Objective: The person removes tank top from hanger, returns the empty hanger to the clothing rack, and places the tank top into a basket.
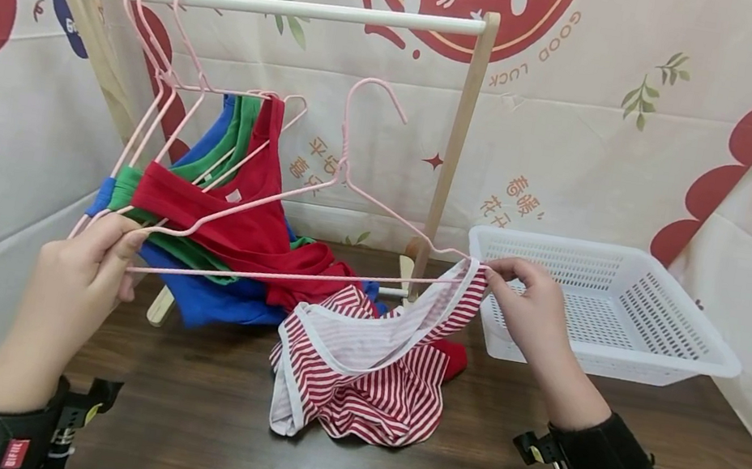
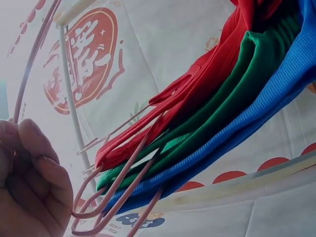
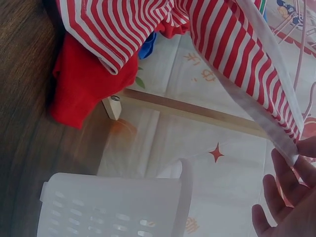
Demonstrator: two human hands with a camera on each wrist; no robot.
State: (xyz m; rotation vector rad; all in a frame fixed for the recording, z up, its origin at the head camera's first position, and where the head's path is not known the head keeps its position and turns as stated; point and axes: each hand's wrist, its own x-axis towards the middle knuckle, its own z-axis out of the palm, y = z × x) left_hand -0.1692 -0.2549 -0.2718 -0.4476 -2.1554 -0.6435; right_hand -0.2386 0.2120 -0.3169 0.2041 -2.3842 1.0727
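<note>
My left hand (image 1: 83,262) pinches the left corner of a pink wire hanger (image 1: 345,131), which is held up in front of the rack with its hook free. At the hanger's right end, my right hand (image 1: 536,309) pinches a shoulder strap of a red-and-white striped tank top (image 1: 387,400). That strap is around the hanger's right end; the top's lower part lies on the table. In the right wrist view the thumb and a finger hold the strap tip, while the other fingers (image 3: 271,192) are loosely bent.
A rack with a white rod (image 1: 352,15) carries pink hangers with red (image 1: 265,160), green (image 1: 240,131) and blue (image 1: 209,307) tank tops on the left. A white plastic basket (image 1: 592,359) stands at right. Red fabric (image 1: 452,359) lies behind the striped top on the wooden table (image 1: 170,415).
</note>
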